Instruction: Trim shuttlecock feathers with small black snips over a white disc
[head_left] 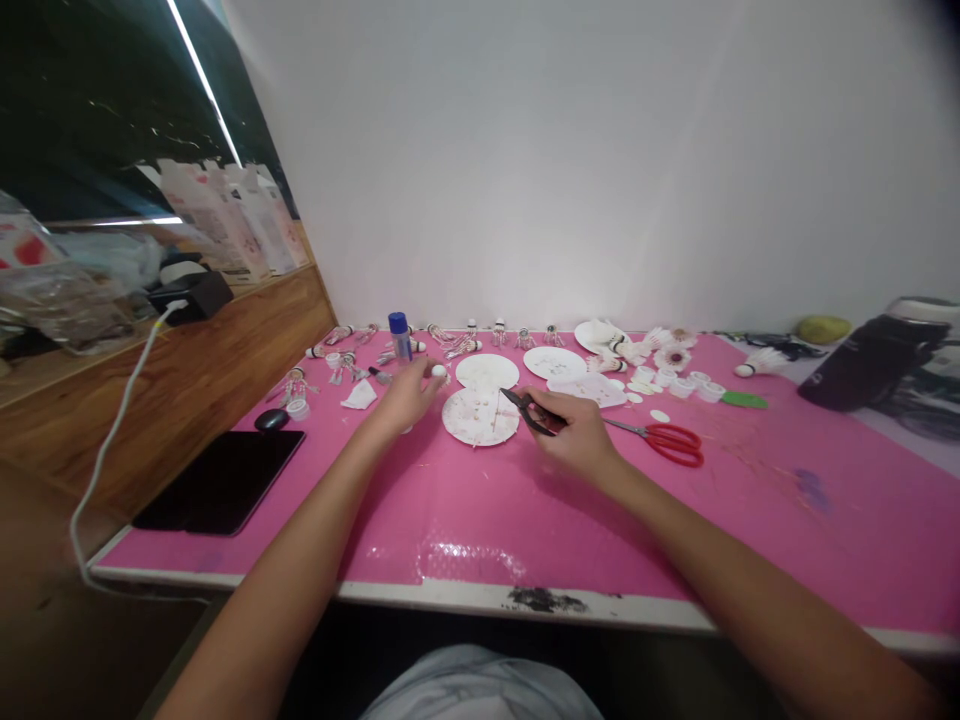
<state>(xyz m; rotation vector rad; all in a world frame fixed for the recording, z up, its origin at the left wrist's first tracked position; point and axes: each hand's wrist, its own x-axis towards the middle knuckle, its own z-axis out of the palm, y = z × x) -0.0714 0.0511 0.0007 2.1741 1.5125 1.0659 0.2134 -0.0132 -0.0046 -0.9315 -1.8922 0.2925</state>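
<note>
Counter (750, 540): glossy pink sheet, flat, chipped white front edge, below a plain white wall.
Tablet (221, 480): matte black slab, well left of both hands.
Right hand (577, 435): clenched around black snips (529, 410).
Left hand (405, 398): half curled, fingertips at the cork (439, 371); whether it grips, I cannot tell.
Plate (469, 425): round, white, stained, between the hands.
Snips: slim, blades parted, tips over the plate's rim.
Cork: small white ball, just past the left fingertips.
</note>
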